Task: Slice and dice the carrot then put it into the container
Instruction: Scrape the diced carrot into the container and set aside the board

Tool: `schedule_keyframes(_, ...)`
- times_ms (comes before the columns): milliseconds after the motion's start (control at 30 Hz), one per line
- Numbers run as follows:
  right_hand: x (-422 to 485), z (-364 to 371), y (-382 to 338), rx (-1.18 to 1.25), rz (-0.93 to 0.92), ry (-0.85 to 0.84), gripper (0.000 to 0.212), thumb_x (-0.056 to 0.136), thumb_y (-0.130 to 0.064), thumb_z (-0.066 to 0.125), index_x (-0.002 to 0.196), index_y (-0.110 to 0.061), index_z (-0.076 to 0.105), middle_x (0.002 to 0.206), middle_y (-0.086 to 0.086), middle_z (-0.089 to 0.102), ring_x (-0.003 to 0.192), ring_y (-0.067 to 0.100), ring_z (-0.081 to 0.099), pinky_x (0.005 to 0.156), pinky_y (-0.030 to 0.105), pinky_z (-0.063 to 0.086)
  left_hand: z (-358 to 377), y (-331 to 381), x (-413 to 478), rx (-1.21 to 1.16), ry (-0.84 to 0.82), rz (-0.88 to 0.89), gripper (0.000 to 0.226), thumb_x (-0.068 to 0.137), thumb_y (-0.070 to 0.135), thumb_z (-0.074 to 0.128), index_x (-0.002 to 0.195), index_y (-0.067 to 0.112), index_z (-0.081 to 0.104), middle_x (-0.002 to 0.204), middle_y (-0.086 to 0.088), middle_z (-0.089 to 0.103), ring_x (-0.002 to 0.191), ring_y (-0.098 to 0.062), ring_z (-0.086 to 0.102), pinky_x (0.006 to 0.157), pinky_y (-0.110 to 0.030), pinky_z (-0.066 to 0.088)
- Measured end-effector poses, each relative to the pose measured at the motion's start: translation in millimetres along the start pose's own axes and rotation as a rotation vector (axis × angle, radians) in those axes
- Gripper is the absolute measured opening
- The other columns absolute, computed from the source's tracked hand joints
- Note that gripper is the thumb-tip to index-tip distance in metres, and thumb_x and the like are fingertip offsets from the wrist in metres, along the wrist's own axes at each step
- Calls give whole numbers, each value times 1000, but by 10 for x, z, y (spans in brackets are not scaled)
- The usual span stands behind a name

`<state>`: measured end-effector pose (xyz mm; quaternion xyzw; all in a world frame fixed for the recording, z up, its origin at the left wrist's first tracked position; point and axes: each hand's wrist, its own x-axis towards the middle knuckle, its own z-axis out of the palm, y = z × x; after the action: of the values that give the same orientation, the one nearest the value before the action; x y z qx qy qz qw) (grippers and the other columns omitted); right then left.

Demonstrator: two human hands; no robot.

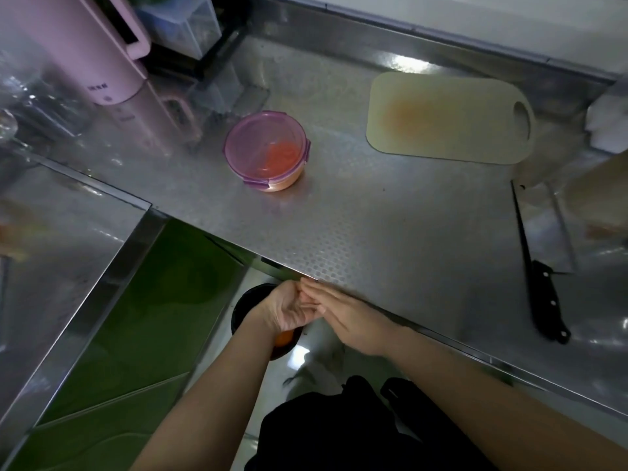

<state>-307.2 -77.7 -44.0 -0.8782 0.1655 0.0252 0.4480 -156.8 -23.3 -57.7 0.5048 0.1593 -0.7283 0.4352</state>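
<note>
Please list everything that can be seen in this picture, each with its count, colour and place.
counter: one, silver metal, across the middle
container: one, clear, purple lid on, orange carrot pieces inside, centre-left of counter
cutting board: one, pale yellow with an orange stain, far right of counter
knife: one, black handle, lying at the counter's right end
kettle: one, pink, far left
bin: one, black, below the counter edge, something orange inside
left hand and right hand: two, bare, fingers touching, above the bin

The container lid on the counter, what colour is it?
The lid is see-through purple; the head view shows it best.
</note>
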Motion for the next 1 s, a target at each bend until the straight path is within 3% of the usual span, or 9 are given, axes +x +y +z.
schedule_keyframes(67, -77, -40, -70, 136, 34, 34, 48, 101, -21, 29, 149, -24, 27, 152, -9, 32, 138, 0, 30, 115, 24, 27, 18, -21, 9, 26, -5, 2, 33, 101, 11, 26, 83, 0, 53, 61, -11, 59, 54, -17, 61, 56, -28, 56)
schedule_keyframes(133, -195, -107, -105, 195, 65, 184, 45, 101, -21, 31, 145, -26, 34, 146, -8, 42, 131, -5, 38, 109, 14, 30, 80, -53, 1, 18, 6, 5, 40, 100, 10, 24, 84, -8, 57, 67, -20, 65, 67, -27, 68, 80, -36, 56)
schedule_keyframes(233, -461, -268, -5, 176, 180, 481, 40, 98, -20, 33, 137, -28, 38, 142, -11, 40, 129, -13, 34, 106, 5, 23, 135, -94, 27, -5, 46, -30, 46, 100, 11, 20, 95, -19, 54, 84, -34, 65, 111, -44, 56, 101, -50, 37)
schedule_keyframes(367, -941, -501, 538, -64, 501, 676, 51, 96, -26, 31, 141, -4, 36, 150, 11, 31, 141, 19, 25, 115, 22, 11, 169, -141, 61, -49, 74, -40, 43, 102, 10, 19, 101, -19, 50, 102, -32, 60, 123, -45, 46, 102, -52, 36)
schedule_keyframes(533, -1216, -521, 841, -183, 859, 680, 61, 100, -29, 36, 145, 10, 19, 155, 23, 15, 145, 32, 11, 120, 40, 6, 247, -181, 23, -54, 47, -50, 43, 103, 13, 19, 109, -18, 49, 120, -33, 55, 123, -44, 47, 106, -49, 34)
schedule_keyframes(733, -564, -66, 366, -175, 586, 493, 75, 92, -50, 13, 149, -2, 18, 157, 9, 8, 147, 23, 5, 115, 25, -5, 268, -198, 35, -7, 48, -52, 44, 102, 14, 21, 112, -17, 51, 118, -32, 57, 117, -41, 53, 103, -46, 39)
schedule_keyframes(833, -294, 89, 60, -186, 303, 271, 78, 91, -57, -1, 150, -7, 11, 158, 4, 2, 144, 12, -7, 113, 21, -11, 242, -215, 39, 16, 62, -1, 39, 101, 12, 24, 86, -5, 56, 70, -17, 63, 66, -24, 66, 71, -34, 58)
schedule_keyframes(900, -197, 111, -95, -129, 145, 156, 78, 88, -53, -3, 150, -7, 14, 158, 3, 7, 143, 7, -5, 115, 20, -8, 221, -223, 26, 29, 89, 13, 36, 101, 16, 31, 82, 0, 57, 65, -11, 61, 54, -16, 62, 52, -25, 55)
schedule_keyframes(1000, -149, -68, -101, -45, 112, 200, 52, 103, -34, 17, 149, -11, 23, 157, -1, 17, 142, 2, 7, 117, 20, 5, 179, -188, 0, 18, 84, 31, 36, 101, 14, 29, 87, -4, 57, 70, -16, 65, 71, -22, 67, 68, -33, 57)
